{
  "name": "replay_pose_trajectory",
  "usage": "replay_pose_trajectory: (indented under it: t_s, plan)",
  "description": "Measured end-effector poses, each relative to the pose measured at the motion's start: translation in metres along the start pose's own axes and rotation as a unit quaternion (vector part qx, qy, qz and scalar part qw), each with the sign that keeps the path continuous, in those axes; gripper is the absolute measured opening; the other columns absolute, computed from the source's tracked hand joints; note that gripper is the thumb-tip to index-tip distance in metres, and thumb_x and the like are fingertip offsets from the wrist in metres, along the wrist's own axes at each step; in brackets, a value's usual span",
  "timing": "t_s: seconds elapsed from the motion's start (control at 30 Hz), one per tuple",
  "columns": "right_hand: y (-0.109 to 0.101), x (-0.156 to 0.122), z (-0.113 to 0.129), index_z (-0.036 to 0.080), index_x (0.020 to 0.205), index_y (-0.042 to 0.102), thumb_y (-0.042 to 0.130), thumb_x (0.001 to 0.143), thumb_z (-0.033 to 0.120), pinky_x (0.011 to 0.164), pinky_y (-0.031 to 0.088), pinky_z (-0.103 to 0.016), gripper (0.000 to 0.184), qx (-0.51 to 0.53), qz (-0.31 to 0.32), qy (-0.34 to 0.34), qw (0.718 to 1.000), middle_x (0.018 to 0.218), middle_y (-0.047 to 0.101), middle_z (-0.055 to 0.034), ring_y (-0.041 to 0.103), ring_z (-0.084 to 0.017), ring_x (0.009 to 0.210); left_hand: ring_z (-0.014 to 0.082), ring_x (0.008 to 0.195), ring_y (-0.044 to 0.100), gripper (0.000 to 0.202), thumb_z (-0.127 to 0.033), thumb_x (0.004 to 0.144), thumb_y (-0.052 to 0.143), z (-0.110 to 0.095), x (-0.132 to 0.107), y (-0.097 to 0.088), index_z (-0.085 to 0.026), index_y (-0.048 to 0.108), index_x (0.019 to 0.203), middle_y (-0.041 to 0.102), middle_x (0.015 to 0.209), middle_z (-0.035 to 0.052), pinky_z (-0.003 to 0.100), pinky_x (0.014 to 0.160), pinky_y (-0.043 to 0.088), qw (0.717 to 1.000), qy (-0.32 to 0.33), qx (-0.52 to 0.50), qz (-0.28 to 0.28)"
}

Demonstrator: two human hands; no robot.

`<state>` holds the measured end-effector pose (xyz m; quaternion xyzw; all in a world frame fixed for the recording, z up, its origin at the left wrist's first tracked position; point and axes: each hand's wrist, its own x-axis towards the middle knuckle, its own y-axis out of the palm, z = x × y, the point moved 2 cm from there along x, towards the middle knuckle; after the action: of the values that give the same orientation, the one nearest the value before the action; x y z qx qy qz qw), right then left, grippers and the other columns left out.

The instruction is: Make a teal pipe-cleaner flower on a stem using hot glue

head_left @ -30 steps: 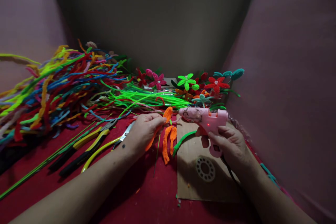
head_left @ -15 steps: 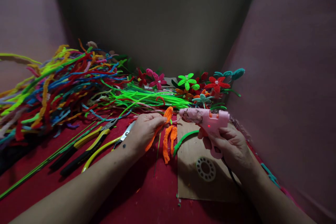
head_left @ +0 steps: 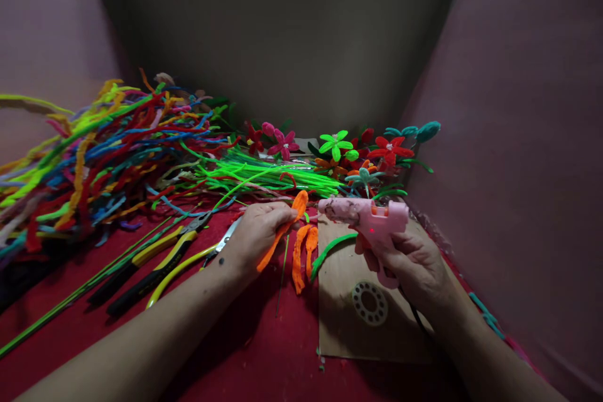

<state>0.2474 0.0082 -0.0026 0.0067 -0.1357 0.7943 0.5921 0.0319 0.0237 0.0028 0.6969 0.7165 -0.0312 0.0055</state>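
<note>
My left hand point(head_left: 264, 231) pinches a looped orange pipe cleaner point(head_left: 279, 243), its rounded end sticking up past the fingers. In my right hand point(head_left: 414, 264) is a pink hot glue gun point(head_left: 384, 223) with a small red light lit. Its nozzle points left and sits a short way from the orange loop; I cannot see whether glue is coming out. Below and between the hands lie more orange pipe cleaner pieces point(head_left: 298, 260) and a curved green pipe cleaner point(head_left: 330, 252). A wooden board point(head_left: 343, 336) with a round, holed white disc point(head_left: 370, 303) is under the glue gun.
Black-and-yellow pliers point(head_left: 160, 264) and yellow-handled scissors point(head_left: 188, 267) lie left of my left hand. A heap of multicoloured pipe cleaners point(head_left: 103, 157) fills the back left. Behind the hands are green stems point(head_left: 273, 174) and several fuzzy flowers point(head_left: 336, 146).
The glue gun has shifted very slightly left and down. My left hand and the orange pipe cleaner have also moved a little to the left. Both grips stay the same.
</note>
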Motion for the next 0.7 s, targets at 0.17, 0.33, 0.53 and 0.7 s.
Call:
replay_pose_trajectory:
  t_s: [0.17, 0.33, 0.53, 0.7]
  plan:
    - [-0.0015, -0.0001, -0.002, 0.014, 0.078, 0.061, 0.054, 0.081, 0.042, 0.043, 0.027, -0.022, 0.029, -0.007, -0.009, -0.003, 1.0, 0.06, 0.048, -0.0003, 0.036, -0.008, 0.049, 0.0086, 0.036, 0.035, 0.019, -0.023, 0.067, 0.051, 0.0015, 0.0003, -0.0006, -0.019, 0.051, 0.049, 0.04, 0.043, -0.0039, 0.022, 0.037, 0.024, 1.0, 0.006, 0.002, 0.009]
    - [-0.0026, 0.0004, -0.0025, 0.014, 0.078, 0.062, 0.055, 0.082, 0.041, 0.044, 0.028, -0.022, 0.028, -0.014, -0.02, -0.021, 0.999, 0.06, 0.049, -0.0008, 0.038, -0.009, 0.051, 0.0088, 0.036, 0.035, 0.02, -0.023, 0.068, 0.051, 0.0021, 0.0009, 0.0005, -0.019, 0.049, 0.049, 0.039, 0.042, -0.004, 0.022, 0.037, 0.023, 1.0, -0.005, 0.004, 0.013]
    - [-0.0014, -0.0011, -0.0016, 0.014, 0.079, 0.061, 0.055, 0.08, 0.042, 0.043, 0.028, -0.022, 0.028, -0.011, -0.004, -0.003, 1.0, 0.061, 0.05, -0.0009, 0.036, -0.009, 0.05, 0.0087, 0.036, 0.035, 0.021, -0.022, 0.066, 0.051, -0.002, 0.0007, 0.0004, -0.019, 0.048, 0.045, 0.04, 0.044, -0.0031, 0.023, 0.037, 0.023, 1.0, 0.018, 0.018, 0.006]
    - [-0.001, -0.0024, 0.0006, 0.014, 0.077, 0.061, 0.055, 0.079, 0.047, 0.042, 0.03, -0.021, 0.033, -0.024, 0.001, 0.004, 1.0, 0.062, 0.051, -0.0014, 0.039, -0.009, 0.048, 0.0094, 0.034, 0.035, 0.022, -0.024, 0.067, 0.052, -0.0013, 0.0002, -0.0003, -0.02, 0.048, 0.045, 0.04, 0.042, -0.0032, 0.023, 0.035, 0.024, 1.0, 0.013, 0.008, 0.003]
